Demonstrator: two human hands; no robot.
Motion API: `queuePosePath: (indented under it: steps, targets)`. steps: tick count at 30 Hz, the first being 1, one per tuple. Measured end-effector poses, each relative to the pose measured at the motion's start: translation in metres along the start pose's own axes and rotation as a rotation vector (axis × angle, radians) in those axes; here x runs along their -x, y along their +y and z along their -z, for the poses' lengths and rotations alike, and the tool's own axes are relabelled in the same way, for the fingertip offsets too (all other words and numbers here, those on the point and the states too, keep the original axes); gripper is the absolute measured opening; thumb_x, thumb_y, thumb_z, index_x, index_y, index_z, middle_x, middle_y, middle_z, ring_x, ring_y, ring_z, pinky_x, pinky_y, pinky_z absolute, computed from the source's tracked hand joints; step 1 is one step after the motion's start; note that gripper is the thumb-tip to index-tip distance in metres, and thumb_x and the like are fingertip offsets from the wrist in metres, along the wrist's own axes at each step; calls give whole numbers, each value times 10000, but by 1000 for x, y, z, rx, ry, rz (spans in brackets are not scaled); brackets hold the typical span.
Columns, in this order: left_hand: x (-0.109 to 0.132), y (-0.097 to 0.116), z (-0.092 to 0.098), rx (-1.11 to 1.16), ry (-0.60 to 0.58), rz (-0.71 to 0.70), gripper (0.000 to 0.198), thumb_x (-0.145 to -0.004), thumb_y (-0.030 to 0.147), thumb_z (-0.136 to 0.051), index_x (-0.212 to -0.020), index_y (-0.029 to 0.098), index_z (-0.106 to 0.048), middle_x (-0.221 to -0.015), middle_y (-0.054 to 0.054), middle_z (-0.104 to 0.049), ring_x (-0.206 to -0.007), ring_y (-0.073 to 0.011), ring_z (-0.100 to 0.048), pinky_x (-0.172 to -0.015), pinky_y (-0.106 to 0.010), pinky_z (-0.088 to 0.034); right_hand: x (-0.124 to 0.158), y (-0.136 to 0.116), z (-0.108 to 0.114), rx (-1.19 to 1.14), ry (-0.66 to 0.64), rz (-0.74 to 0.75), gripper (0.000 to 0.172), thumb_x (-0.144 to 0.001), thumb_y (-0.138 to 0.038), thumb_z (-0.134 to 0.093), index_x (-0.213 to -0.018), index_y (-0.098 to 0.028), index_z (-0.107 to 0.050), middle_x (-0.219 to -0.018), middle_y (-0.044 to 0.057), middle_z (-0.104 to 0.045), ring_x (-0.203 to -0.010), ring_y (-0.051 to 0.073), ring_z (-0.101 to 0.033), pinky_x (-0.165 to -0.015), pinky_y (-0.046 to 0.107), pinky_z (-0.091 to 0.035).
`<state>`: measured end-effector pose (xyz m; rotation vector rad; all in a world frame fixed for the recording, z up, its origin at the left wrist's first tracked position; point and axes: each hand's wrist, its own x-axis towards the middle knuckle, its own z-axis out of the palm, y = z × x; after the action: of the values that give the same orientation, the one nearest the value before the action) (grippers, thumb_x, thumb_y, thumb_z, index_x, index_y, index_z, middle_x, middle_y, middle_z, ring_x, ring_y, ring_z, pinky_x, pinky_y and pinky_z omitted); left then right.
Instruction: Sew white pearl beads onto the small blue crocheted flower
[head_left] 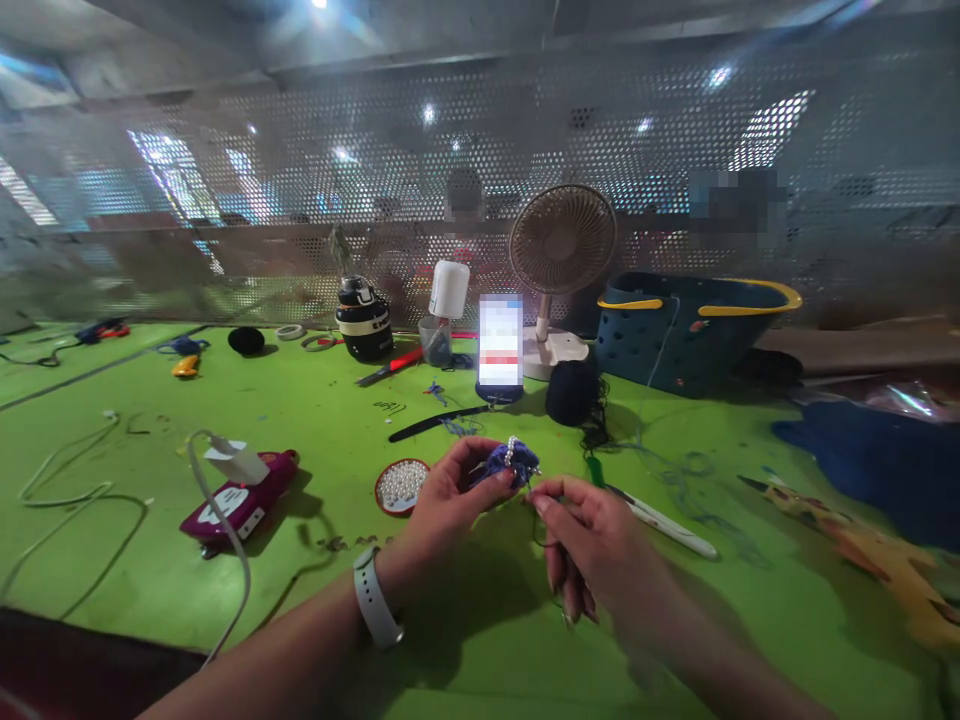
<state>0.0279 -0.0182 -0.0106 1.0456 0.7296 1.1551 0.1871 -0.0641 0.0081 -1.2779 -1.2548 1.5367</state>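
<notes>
My left hand (448, 500) is closed on a small dark blue crocheted piece (504, 463) with a row of white pearl beads along its top. A white watch band sits on that wrist. My right hand (581, 535) is just right of the piece, its thumb and forefinger pinched at the piece's right edge on something thin that I cannot make out. Both hands hover over the green table (150, 560). A round red-rimmed dish of white beads (401, 486) lies just left of my left hand.
A phone (500, 345) stands upright behind the hands, beside a dark yarn ball (571, 392) and a small fan (561, 245). A blue basket (686, 330) stands at right. A magenta device (244, 500) with a white cable lies at left. A white pen-like tool (667, 527) lies right of my hands.
</notes>
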Motion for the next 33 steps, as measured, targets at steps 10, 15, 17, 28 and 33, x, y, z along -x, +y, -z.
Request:
queuePosePath:
  steps: [10, 15, 17, 28, 33]
  targets:
    - [3, 3, -4, 32, 3, 65, 248, -756, 224, -755, -955, 167, -617, -995, -49, -663, -859, -144, -618, -766, -269, -477, 0, 6, -4, -3, 23, 66, 360, -895, -516, -500, -1019, -178, -500, -499, -75, -566, -298, 51, -459, -287, 114, -308]
    - [3, 1, -3, 147, -3, 83, 215, -760, 216, -756, -932, 184, -629, -961, -15, -653, -841, -113, -605, -730, -223, -473, -3, 7, -7, 74, 34, 133, 394, -894, -549, -486, -1040, -183, -496, -519, -76, -556, -315, 54, -455, -303, 128, -345]
    - [3, 1, -3, 178, -2, 98, 211, -760, 211, -758, -928, 190, -633, -964, -9, -655, -857, -112, -604, -744, -220, -479, -4, 9, -8, 105, 42, 153, 403, -896, -558, -475, -1043, -183, -495, -512, -79, -545, -312, 59, -449, -306, 138, -353]
    - [2, 2, -4, 184, 55, 108, 193, -754, 235, -759, -898, 167, -650, -957, -36, -665, -851, -138, -628, -786, -281, -514, -7, 16, -8, 131, 47, 181, 410, -900, -569, -466, -1054, -190, -483, -527, -83, -537, -301, 54, -435, -298, 138, -338]
    - [2, 2, -4, 243, 84, 116, 219, -727, 240, -780, -885, 160, -651, -935, -43, -682, -832, -149, -647, -791, -307, -530, -11, 20, -6, 105, 80, 184, 413, -890, -581, -481, -1026, -192, -503, -542, -77, -542, -312, 50, -445, -301, 137, -325]
